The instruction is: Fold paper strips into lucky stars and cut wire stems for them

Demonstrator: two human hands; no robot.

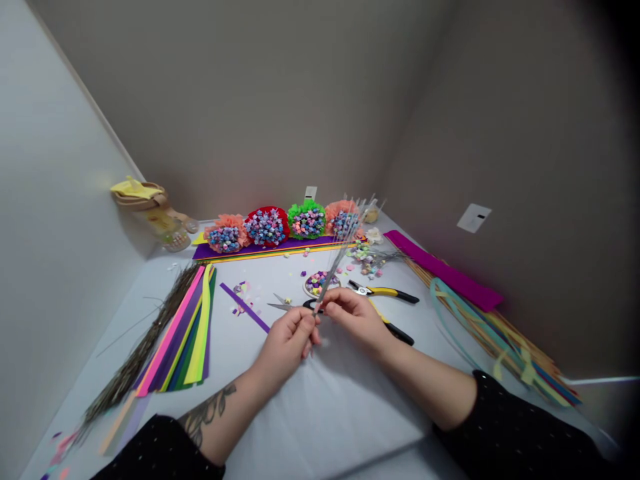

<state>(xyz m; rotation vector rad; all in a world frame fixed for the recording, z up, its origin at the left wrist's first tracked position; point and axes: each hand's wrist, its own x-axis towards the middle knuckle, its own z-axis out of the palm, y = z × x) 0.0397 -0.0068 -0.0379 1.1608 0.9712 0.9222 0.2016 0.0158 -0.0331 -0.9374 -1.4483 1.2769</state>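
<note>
My left hand point(296, 330) is closed around the lower end of a bundle of thin grey wire stems point(333, 270), which fans out upward and away from me. Fingers of my right hand point(353, 313) are bent in against the same bundle, just above the left; what lies between their tips is too small to make out. A pinkish bit shows on the stems between the hands. Behind them lie scissors point(281, 305) with black handles. Partly under my right hand are pliers point(393, 293) with yellow and black handles. A round dish of folded paper stars point(320, 283) stands beyond the bundle.
Along the back stand several star bouquets point(267, 227) in coloured ruffled paper. Bright paper strips point(193, 333) and a bundle of dark thin stems point(145, 347) lie left, near a purple strip point(245, 307). More strips point(495, 333) and a magenta sheet point(445, 272) lie right.
</note>
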